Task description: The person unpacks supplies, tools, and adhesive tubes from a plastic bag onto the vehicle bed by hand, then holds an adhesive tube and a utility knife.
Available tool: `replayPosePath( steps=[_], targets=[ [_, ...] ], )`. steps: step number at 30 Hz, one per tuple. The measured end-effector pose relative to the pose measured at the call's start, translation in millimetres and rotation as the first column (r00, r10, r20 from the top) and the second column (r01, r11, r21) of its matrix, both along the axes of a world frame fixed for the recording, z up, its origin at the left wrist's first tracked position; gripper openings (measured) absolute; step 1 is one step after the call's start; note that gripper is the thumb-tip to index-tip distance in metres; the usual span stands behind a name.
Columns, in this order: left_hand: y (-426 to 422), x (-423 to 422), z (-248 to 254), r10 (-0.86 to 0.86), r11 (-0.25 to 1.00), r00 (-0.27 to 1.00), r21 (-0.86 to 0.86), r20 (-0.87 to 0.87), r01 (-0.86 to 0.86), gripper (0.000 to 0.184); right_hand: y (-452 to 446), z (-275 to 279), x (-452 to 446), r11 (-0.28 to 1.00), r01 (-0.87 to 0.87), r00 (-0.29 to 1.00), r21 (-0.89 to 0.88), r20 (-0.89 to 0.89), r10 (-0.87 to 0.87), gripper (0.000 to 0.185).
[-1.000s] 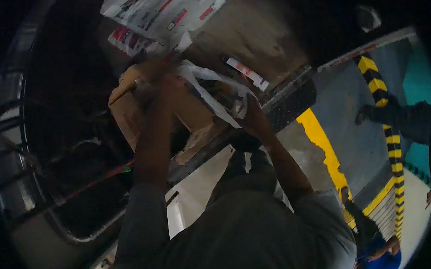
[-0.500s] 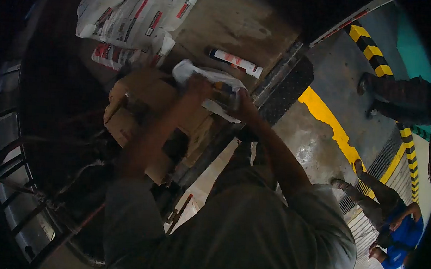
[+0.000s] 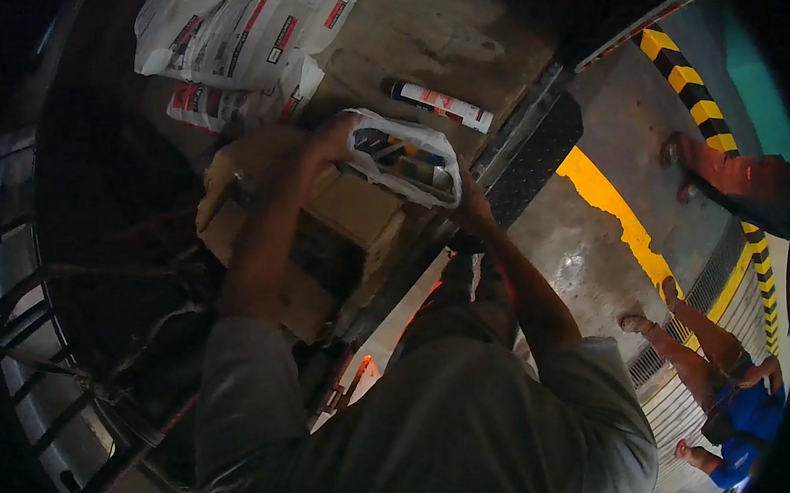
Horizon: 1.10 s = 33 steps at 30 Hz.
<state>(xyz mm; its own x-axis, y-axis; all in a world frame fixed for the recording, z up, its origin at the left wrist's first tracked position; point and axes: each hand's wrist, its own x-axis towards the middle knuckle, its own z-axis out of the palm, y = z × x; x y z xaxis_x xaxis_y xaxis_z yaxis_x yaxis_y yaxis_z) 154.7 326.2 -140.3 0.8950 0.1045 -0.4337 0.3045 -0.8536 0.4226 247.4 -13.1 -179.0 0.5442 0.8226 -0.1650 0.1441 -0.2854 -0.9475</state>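
A white plastic bag (image 3: 456,165) is stretched wide at its mouth between both my hands. Gripping its left rim is my left hand (image 3: 333,142), and my right hand (image 3: 473,204) has hold of the right rim, fingers partly hidden. Inside the bag lie several dark, yellow and pale items, too dim to name. An opened cardboard box (image 3: 353,208) with a dark gap in it sits just below the bag. Beyond the bag, a white sealant-type cartridge (image 3: 443,105) with red print and a black end rests on the truck bed (image 3: 431,37).
White printed sacks (image 3: 245,42) are piled at the upper left. A metal rack (image 3: 35,319) stands left. The bed's dark edge (image 3: 541,143) drops to a floor with a yellow stripe (image 3: 621,225). On the right are a person in blue (image 3: 744,425) and another person's legs (image 3: 733,177).
The bag's mouth has been spread from a crumpled shape to a wide opening, showing its contents. My left hand has shifted left along the rim. A reddish light now falls on the scene.
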Motion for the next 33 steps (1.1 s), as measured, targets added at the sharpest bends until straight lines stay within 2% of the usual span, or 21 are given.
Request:
replayPosePath(
  steps=[2, 4, 5, 6, 8, 9, 12, 15, 17, 18, 20, 21, 23, 24, 25, 26, 28, 29, 30, 32, 33],
  targets=[
    [2, 2, 0, 0.051, 0.998, 0.994, -0.032, -0.094, -0.054, 0.074, -9, 0, -16, 0.992, 0.055, 0.996, 0.112, -0.077, -0.046, 0.086],
    [-7, 11, 24, 0.085, 0.994, 0.987, -0.063, -0.136, -0.094, 0.065, -24, -14, -36, 0.98, 0.095, 0.98, 0.172, -0.187, -0.062, 0.073],
    [-24, 18, 52, 0.095, 0.991, 0.987, -0.081, -0.131, -0.106, 0.057, -35, -33, -50, 0.987, 0.08, 0.965, 0.141, -0.258, -0.041, 0.066],
    [-39, 23, 68, 0.107, 0.988, 0.986, -0.099, -0.126, -0.12, 0.05, -49, -64, -65, 1.0, 0.006, 0.939, 0.026, -0.345, 0.003, 0.059],
    [-62, 29, 56, 0.062, 0.959, 0.975, 0.282, -0.214, 0.001, 0.048, -68, -79, -78, 0.969, -0.21, 0.94, -0.133, -0.302, 0.162, 0.046],
    [-73, 30, 45, 0.056, 0.888, 0.963, 0.454, -0.262, 0.072, 0.047, -70, -47, -72, 0.937, -0.318, 0.945, -0.142, -0.133, 0.301, 0.039],
    [-104, 22, 1, -0.261, 0.69, 0.963, 0.711, 0.074, 0.132, 0.036, -71, 3, -65, 0.982, -0.114, 0.955, -0.152, 0.256, 0.151, 0.029],
    [-118, 11, -3, -0.498, 0.753, 0.859, 0.55, 0.118, 0.361, 0.027, -51, 54, -29, 0.994, -0.104, 0.823, 0.028, 0.563, 0.07, 0.026],
    [-125, 21, 24, -0.26, 0.87, 0.95, 0.386, -0.172, 0.308, 0.026, -21, 64, -19, 0.996, -0.067, 0.9, 0.056, 0.434, 0.036, 0.023],
    [-127, 23, 33, -0.146, 0.917, 0.933, 0.31, -0.329, 0.252, 0.026, -6, 66, -18, 0.997, -0.046, 0.932, 0.068, 0.363, 0.018, 0.022],
    [-113, 2, 20, -0.212, 0.932, 0.94, 0.235, -0.267, 0.277, 0.026, 18, 39, -21, 0.943, -0.228, 0.86, -0.244, 0.404, 0.312, 0.028],
    [-107, -3, 21, -0.242, 0.935, 0.942, 0.202, -0.234, 0.291, 0.027, 24, 40, -21, 0.909, -0.275, 0.84, -0.314, 0.382, 0.386, 0.032],
    [-103, 1, 24, -0.177, 0.95, 0.888, 0.162, -0.423, 0.267, 0.028, 36, 59, -16, 0.864, -0.346, 0.825, -0.367, 0.319, 0.466, 0.042],
    [-105, 2, 35, -0.077, 0.984, 0.881, 0.109, -0.467, 0.144, 0.03, 40, 70, -14, 0.859, -0.371, 0.833, -0.353, 0.282, 0.476, 0.049],
    [-107, 3, 46, 0.025, 0.997, 0.86, 0.071, -0.509, 0.013, 0.031, 41, 69, -14, 0.867, -0.384, 0.813, -0.319, 0.328, 0.481, 0.051],
    [-115, 3, 77, 0.192, 0.974, 0.835, -0.002, -0.516, -0.225, 0.033, 40, 66, -13, 0.872, -0.398, 0.791, -0.286, 0.374, 0.484, 0.053],
    [-120, 0, 79, 0.217, 0.963, 0.851, -0.035, -0.479, -0.266, 0.035, 44, 52, -13, 0.877, -0.385, 0.733, -0.287, 0.483, 0.479, 0.055],
    [-119, -6, 51, 0.075, 0.997, 0.899, 0.017, -0.431, -0.075, 0.036, 47, 38, -15, 0.879, -0.355, 0.692, -0.317, 0.544, 0.475, 0.055],
    [-123, -7, 47, -0.074, 0.99, 0.916, 0.078, -0.394, 0.114, 0.037, 52, 35, -15, 0.88, -0.326, 0.646, -0.345, 0.598, 0.474, 0.056],
    [-130, -10, 58, -0.146, 0.975, 0.822, 0.059, -0.551, 0.213, 0.036, 66, 36, -5, 0.79, -0.325, 0.588, -0.519, 0.544, 0.599, 0.054],
    [-134, -10, 67, -0.18, 0.964, 0.763, 0.042, -0.621, 0.262, 0.035, 69, 49, -1, 0.799, -0.336, 0.593, -0.5, 0.546, 0.591, 0.052]
  ],
)
